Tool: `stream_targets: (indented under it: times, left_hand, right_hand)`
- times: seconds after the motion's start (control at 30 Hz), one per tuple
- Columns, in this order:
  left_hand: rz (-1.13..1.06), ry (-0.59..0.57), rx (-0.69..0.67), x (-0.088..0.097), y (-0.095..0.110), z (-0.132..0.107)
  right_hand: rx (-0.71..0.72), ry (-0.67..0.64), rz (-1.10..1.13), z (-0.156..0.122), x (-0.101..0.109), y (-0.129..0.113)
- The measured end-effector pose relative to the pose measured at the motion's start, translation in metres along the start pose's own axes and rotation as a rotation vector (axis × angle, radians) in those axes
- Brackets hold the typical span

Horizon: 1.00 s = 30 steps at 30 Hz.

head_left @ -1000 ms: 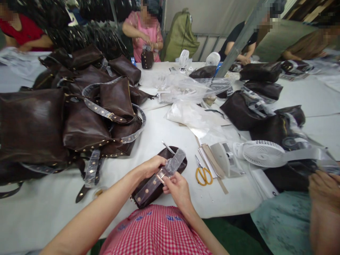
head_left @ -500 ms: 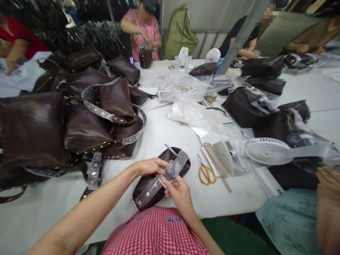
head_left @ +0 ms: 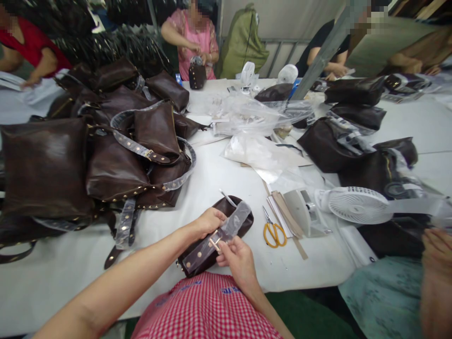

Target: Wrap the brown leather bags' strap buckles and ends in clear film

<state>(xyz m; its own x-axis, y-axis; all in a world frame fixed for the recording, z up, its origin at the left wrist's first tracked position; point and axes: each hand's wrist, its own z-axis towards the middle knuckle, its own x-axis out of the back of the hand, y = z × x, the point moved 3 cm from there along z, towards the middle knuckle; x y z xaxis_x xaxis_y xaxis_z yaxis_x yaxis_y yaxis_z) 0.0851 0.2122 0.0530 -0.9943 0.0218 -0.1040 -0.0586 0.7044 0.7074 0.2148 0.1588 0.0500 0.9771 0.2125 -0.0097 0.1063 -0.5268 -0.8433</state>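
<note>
The **left hand** [head_left: 211,223] is partly closed, its fingers curled over the upper section of a studded dark brown leather strap [head_left: 201,254]. The **right hand** [head_left: 238,261] is also partly closed: its thumb and fingers pinch the strap just beside a gold-coloured metal buckle [head_left: 214,242]. Clear plastic film [head_left: 236,218] sheathes the strap.

The strap lies across a small dark brown leather bag [head_left: 229,205], which rests flat on the near edge of a white-covered work table [head_left: 63,278], directly in front of the person's red-and-white gingham top [head_left: 208,306].

To the right of the bag are orange-handled scissors [head_left: 273,237] and a white plastic desk fan [head_left: 356,205], the fan lying farther right. To the left, a large pile of dark brown studded leather bags [head_left: 45,165] occupies the table. Clear plastic bags [head_left: 247,115] lie toward the far centre.

At the far edge, a co-worker in a pink top [head_left: 189,42] handles a small dark brown bag [head_left: 197,76]. A neighbouring worker's hand [head_left: 436,256] appears at the near right, separate from the person's own hands.
</note>
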Motion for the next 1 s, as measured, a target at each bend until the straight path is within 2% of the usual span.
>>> stream_targets:
  times: [0.13, 0.3, 0.5, 0.67, 0.73, 0.8, 0.87, 1.0]
  left_hand:
    - [-0.013, 0.059, -0.016, -0.003, 0.001, -0.007]
    - [0.008, 0.020, 0.016, -0.003, 0.005, -0.016]
    - [-0.071, -0.018, -0.078, -0.007, 0.007, -0.026]
    - [-0.065, 0.027, -0.099, -0.004, 0.002, -0.024]
    - [-0.124, 0.027, -0.093, -0.001, 0.003, -0.021]
    - [-0.184, 0.033, -0.094, 0.003, 0.007, -0.018]
    - [-0.207, 0.024, -0.073, 0.006, 0.010, -0.017]
    - [-0.180, -0.013, 0.011, 0.008, 0.012, -0.016]
  right_hand:
    - [-0.017, 0.007, 0.024, 0.003, -0.003, 0.000]
    - [-0.035, -0.012, 0.022, 0.003, -0.005, -0.002]
    - [-0.019, -0.002, 0.031, 0.003, -0.005, -0.007]
    - [-0.002, 0.000, 0.004, 0.007, -0.014, -0.006]
    - [-0.007, -0.036, -0.006, 0.009, -0.013, -0.007]
    - [0.013, -0.138, -0.035, 0.011, -0.005, -0.010]
    - [0.130, -0.151, -0.141, 0.015, 0.014, -0.015]
    - [0.670, 0.153, -0.638, 0.020, 0.056, -0.035]
